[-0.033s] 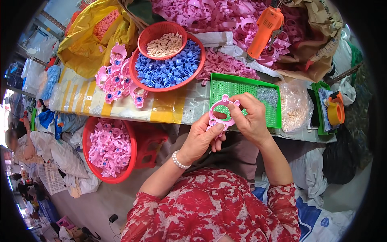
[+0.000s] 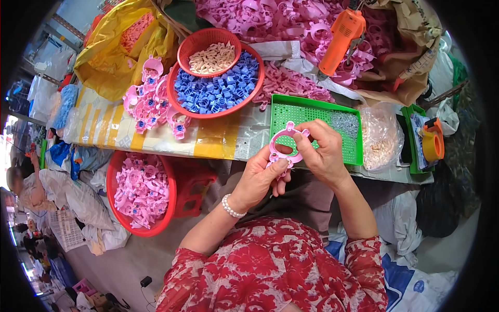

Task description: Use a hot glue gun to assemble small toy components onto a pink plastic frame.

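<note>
Between my hands, above the near edge of a green perforated tray (image 2: 300,115), is a pink plastic ring-shaped part (image 2: 289,127) with small ears. My left hand (image 2: 258,179) is closed around its lower left side, thumb on top. On the upper right, my right hand (image 2: 323,152) pinches the ring between thumb and fingers. Whether a smaller piece is in the right fingertips cannot be made out. Small grey metal bits (image 2: 345,124) lie in the tray's right end.
A red basket (image 2: 171,99) of blue pieces carries a smaller red basket (image 2: 183,48) of cream pieces. An orange electric screwdriver (image 2: 343,41) hangs before heaped pink parts (image 2: 249,21). Assembled pink parts (image 2: 148,112) lie left; a red basket (image 2: 170,208) sits lower left.
</note>
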Tool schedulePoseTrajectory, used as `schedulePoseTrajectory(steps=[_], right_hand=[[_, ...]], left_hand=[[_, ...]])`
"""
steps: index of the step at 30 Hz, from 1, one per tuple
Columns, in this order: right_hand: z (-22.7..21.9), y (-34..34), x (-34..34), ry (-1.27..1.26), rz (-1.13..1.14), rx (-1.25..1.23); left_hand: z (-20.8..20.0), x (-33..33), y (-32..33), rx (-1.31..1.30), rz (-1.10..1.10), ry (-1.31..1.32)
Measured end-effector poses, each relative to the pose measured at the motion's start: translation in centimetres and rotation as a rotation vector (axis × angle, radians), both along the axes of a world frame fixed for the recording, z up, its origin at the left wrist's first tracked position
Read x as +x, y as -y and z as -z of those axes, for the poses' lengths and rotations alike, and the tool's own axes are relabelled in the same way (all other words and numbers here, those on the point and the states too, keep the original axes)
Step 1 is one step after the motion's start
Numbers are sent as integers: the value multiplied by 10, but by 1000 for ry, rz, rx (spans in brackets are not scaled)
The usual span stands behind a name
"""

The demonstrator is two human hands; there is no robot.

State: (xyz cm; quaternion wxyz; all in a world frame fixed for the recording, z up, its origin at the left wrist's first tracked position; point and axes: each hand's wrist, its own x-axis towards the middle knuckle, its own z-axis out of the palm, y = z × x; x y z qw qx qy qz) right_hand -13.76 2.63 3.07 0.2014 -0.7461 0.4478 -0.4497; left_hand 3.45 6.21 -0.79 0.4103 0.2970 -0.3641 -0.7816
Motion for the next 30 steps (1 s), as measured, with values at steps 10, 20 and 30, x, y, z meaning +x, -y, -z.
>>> schedulePoseTrajectory(steps=[10,20,30], right_hand=[[-3,0,5,4,-1,-18],[-2,2,1,-23,10,-16],[-8,-19,7,-134,101,-278]], left_hand=[[0,-4,-1,66,-30,-155],[-3,-6,-1,158,-57,-139],[0,-8,-2,-142,-281,-1]])
